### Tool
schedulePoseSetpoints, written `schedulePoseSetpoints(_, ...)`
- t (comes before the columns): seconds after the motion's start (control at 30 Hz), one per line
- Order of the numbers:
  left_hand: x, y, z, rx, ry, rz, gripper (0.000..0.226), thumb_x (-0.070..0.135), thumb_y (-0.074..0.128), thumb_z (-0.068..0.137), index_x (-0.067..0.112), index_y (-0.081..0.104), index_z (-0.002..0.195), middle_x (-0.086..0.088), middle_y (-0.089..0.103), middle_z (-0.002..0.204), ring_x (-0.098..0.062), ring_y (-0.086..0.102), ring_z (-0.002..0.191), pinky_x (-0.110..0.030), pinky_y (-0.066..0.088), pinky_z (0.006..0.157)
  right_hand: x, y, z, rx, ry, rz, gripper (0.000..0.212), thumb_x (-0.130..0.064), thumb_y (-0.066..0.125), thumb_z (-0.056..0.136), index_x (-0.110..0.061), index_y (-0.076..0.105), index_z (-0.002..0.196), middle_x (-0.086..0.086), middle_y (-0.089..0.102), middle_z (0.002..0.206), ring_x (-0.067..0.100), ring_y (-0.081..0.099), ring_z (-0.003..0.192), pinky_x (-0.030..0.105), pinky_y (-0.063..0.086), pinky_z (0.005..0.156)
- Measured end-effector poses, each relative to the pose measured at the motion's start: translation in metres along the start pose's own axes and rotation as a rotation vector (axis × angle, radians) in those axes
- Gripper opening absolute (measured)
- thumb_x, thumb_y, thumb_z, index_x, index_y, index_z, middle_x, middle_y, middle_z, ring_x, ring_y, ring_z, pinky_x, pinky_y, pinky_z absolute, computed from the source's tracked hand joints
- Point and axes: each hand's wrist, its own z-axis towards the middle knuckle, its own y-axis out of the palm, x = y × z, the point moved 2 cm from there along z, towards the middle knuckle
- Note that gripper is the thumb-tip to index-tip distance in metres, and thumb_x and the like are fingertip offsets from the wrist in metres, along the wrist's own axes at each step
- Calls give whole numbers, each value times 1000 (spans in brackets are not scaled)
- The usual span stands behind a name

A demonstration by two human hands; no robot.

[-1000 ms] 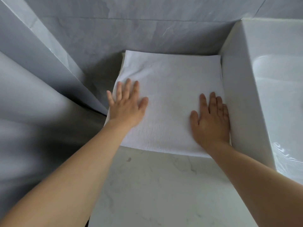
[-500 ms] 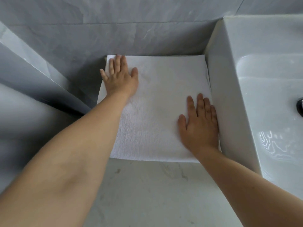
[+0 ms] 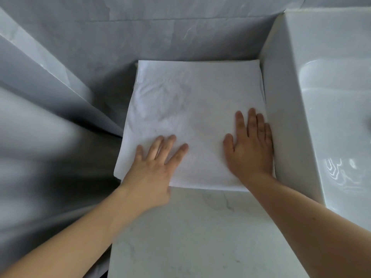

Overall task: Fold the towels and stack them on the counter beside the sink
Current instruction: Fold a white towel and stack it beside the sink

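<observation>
A folded white towel (image 3: 192,109) lies flat on the marble counter (image 3: 200,233), pushed into the corner between the tiled back wall and the sink's left side. My left hand (image 3: 154,163) rests palm down with fingers spread on the towel's near left part. My right hand (image 3: 249,147) lies flat with straight fingers on the towel's near right edge, beside the sink wall. Faint creases mark the towel's far left area. I cannot tell whether more towels lie under the top one.
The white sink (image 3: 331,109) rises to the right of the towel, its basin wet and shiny. Grey tiled wall (image 3: 180,33) closes the back. The counter's left edge (image 3: 112,247) drops off into a dark gap beside a slanted grey wall panel (image 3: 40,77).
My left hand has slid from the towel's far left corner back to its near left part. My right hand has stayed in place on the near right edge.
</observation>
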Motion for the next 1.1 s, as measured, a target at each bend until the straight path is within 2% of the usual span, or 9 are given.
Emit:
schedulePoseSetpoints(0.2,5,6,4,93,-29,71,102,25,56,90,26,-26,151,-10,-22,162,-36,-5,151,-59,27,114,-6,-10,-5,-67,-16,-75,64,-43,22,99,-14,13,156,16,6,162,32,7,149,45,3,121)
schedulePoseSetpoints(0.37,-1,-9,8,110,-49,-124,78,20,47,92,24,5,158,1,-3,167,-23,4,153,-50,30,116,-22,-36,-37,-157,-322,-12,92,-75,20,82,-11,35,146,13,39,144,33,39,131,48,31,109)
schedulePoseSetpoints(0.43,-6,-18,10,80,-31,-234,69,16,43,95,23,16,158,4,4,167,-19,8,152,-46,31,116,-21,-41,-45,-343,-370,-139,104,-86,18,74,-18,19,152,7,22,153,29,25,139,49,26,112)
schedulePoseSetpoints(0.53,-19,-36,17,-27,-25,-349,54,13,40,97,23,39,150,7,22,163,-18,28,146,-38,34,112,-14,-50,-42,-521,-410,-301,96,-76,35,82,-23,-2,153,0,-6,159,26,5,146,50,19,115)
schedulePoseSetpoints(0.63,-26,-54,27,-69,-17,-377,33,10,43,93,18,61,118,1,61,126,-25,60,108,-41,50,89,-18,-68,-27,-566,-427,-360,64,-36,53,88,-19,28,144,7,24,150,29,38,133,40,40,99)
schedulePoseSetpoints(0.73,-36,-61,30,-136,-18,-237,22,8,49,85,20,65,95,1,64,103,-20,63,85,-37,55,73,-16,-95,4,-628,-318,-441,35,-16,54,89,-18,52,123,4,54,123,27,58,113,33,44,77)
schedulePoseSetpoints(0.8,-53,-69,30,-163,-109,-135,16,8,50,82,21,58,76,1,59,80,-15,56,65,-29,44,53,-15,-106,24,-670,-275,-483,31,-10,48,91,-15,57,120,6,60,120,27,61,109,33,49,82)
schedulePoseSetpoints(0.9,-86,-87,36,-138,-276,-89,13,10,47,79,15,50,68,0,51,68,-15,47,55,-27,31,49,-25,-113,49,-667,-263,-560,31,-9,44,92,-14,58,120,6,61,121,26,60,110,33,45,87)
schedulePoseSetpoints(1.1,-130,-113,79,286,-430,-520,22,29,51,75,12,49,61,0,53,58,-20,50,52,-25,32,53,-35,-126,124,-457,-238,-863,34,-23,46,93,-26,56,125,-1,54,138,25,45,130,42,24,106)
